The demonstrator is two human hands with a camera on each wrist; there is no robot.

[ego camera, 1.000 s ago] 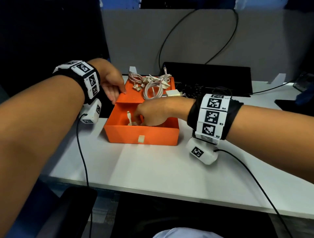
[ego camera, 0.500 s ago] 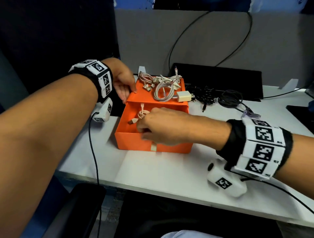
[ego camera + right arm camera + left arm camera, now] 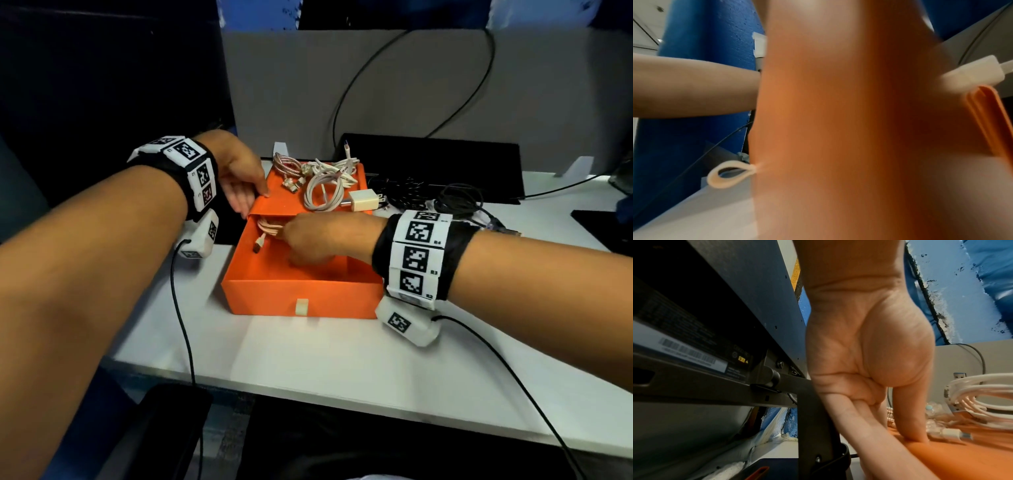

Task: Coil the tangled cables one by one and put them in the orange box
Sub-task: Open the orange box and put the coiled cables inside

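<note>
While left hand (image 3: 239, 181) lies flat w/ straight fingers on orange box (image 3: 301, 301) sleeve, right hand (image 3: 318, 240) is inside the open drawer at the pink coiled cable (image 3: 270, 228); finger state can't tell. White cables (image 3: 325, 185) on top.

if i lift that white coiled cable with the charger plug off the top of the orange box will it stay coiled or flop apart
The white coiled cable will likely sag and loosen: its loops lie loose, with no tie visible. The charger plug at its end looks like the heaviest part, so it would probably dangle and pull the loops open. It also overlaps the neighbouring cables, so one may snag and drag along.
</note>
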